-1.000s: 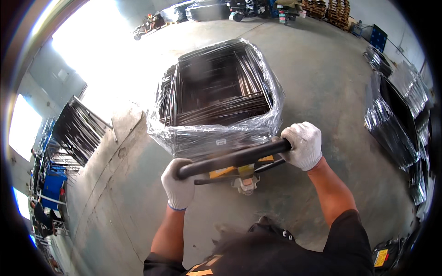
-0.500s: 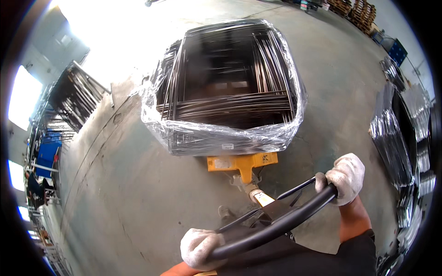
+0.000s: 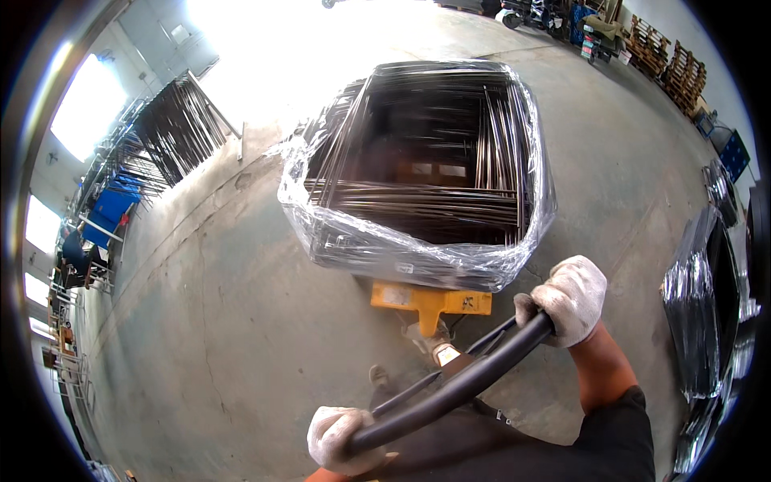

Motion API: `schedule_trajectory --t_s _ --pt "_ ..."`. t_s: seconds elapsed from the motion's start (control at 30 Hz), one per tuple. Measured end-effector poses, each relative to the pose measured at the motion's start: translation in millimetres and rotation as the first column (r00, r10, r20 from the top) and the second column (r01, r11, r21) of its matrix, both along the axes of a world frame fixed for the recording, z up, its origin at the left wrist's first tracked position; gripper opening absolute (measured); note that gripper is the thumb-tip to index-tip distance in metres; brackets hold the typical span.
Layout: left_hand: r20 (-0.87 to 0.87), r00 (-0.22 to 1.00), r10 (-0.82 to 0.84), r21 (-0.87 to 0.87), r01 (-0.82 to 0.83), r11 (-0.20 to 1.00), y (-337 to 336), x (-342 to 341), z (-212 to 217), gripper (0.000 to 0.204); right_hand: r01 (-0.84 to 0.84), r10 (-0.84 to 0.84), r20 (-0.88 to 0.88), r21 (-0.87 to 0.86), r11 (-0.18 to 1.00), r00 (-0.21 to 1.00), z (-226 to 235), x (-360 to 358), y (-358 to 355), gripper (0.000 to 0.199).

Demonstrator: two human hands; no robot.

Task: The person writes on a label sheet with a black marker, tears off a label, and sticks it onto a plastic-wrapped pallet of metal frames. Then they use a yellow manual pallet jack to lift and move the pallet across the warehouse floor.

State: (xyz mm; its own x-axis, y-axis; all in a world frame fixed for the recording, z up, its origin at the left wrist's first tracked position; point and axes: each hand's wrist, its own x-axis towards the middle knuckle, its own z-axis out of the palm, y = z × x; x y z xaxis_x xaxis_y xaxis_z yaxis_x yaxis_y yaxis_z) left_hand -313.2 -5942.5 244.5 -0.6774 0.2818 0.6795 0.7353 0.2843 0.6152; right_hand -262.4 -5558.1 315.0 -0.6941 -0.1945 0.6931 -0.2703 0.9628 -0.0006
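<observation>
White-gloved, my left hand [image 3: 340, 439] is wrapped round the lower left end of a curved black handle [image 3: 458, 390]. Its upper right end is gripped by my right hand [image 3: 569, 300], gloved the same way. The handle belongs to a yellow pallet truck [image 3: 432, 302], whose body shows just past it. Beyond the truck's body stands a big stack of dark metal frames [image 3: 418, 201], hollow in the middle and bound round its sides with clear plastic wrap [image 3: 361, 245]. The forks are hidden beneath the load.
Wrapped dark bundles [image 3: 692, 305] line the right side. Wooden pallets [image 3: 646, 44] and parked scooters [image 3: 530, 14] are at the far right. On the left are a rack of dark rods [image 3: 181, 128], a blue panel [image 3: 111, 210] and a person [image 3: 76, 253]. Concrete floor [image 3: 217, 321] surrounds the load.
The load and pallet truck sit slightly lower and further right in view, and the surroundings have shifted right and down. My right hand and its handle end have moved left; both hands keep their grip.
</observation>
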Motion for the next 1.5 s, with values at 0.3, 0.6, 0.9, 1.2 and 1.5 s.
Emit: schedule_trajectory --t_s 0.3,0.6,0.9,1.2,1.5 --pt "0.069 0.989 0.134 0.048 -0.138 0.989 -6.7 37.7 -16.3 0.011 -0.065 0.064 -0.043 -0.009 0.998 0.997 -10.9 -6.4 1.5 0.039" --pt "0.026 0.996 0.09 0.048 -0.091 0.995 -37.8 46.9 -44.1 0.022 -0.12 0.121 -0.101 0.022 0.993 0.987 -41.0 -5.5 -24.2 0.034" --pt "-0.04 0.991 -0.129 0.037 0.131 0.991 -80.6 27.7 -135.2 0.039 -0.064 0.079 -0.19 0.085 0.994 0.979 -118.8 -8.9 -54.5 0.03" --pt "-0.118 0.953 -0.279 -0.084 0.27 0.959 -110.4 -15.5 -215.6 0.047 0.002 0.036 -0.265 0.142 0.99 0.964 -199.2 -27.5 -80.7 0.028" --pt "-0.201 0.943 -0.264 -0.01 0.268 0.964 -119.6 -67.4 -291.7 0.048 0.056 0.01 -0.342 0.183 0.981 0.94 -263.0 -53.8 -107.1 0.026"
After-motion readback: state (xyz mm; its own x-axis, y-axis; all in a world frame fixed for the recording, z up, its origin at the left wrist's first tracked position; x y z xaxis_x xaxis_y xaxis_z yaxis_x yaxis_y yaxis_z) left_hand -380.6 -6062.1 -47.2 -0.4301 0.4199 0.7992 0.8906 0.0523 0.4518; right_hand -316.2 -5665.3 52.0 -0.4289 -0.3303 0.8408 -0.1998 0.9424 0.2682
